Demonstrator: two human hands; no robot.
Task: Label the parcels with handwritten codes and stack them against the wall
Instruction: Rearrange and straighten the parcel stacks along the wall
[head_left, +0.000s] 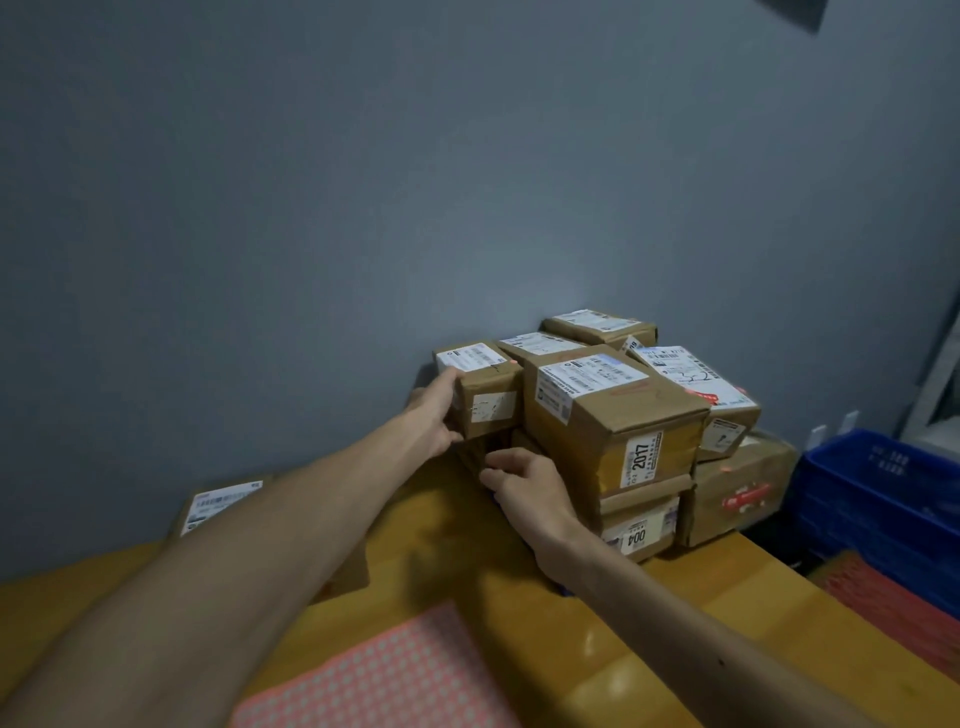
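A pile of brown parcels (613, 415) sits on the wooden tabletop (675, 597), pushed up against the gray wall (363, 208). The left grip (436, 410) is wrapped around the left end of the small box (483, 387) at the pile's left side. Its thumb is on the near top corner, and its other fingers go behind the box, where they are hidden.

The right grip (524, 483) is low down, by the dark gap under the small box. Its fingers are curled, but I cannot tell if they hold or only touch something. A bit of blue peeks out under this hand, too small to tell what it is.

One big box reads 2017, and a lower one reads 004. The other labels are too blurry to read.

One more parcel (223, 506) lies apart to the left, partly hidden behind the left arm. A pink dotted mat (389, 670) is cut off at the bottom. A blue crate (878, 488) is cut off at the right.
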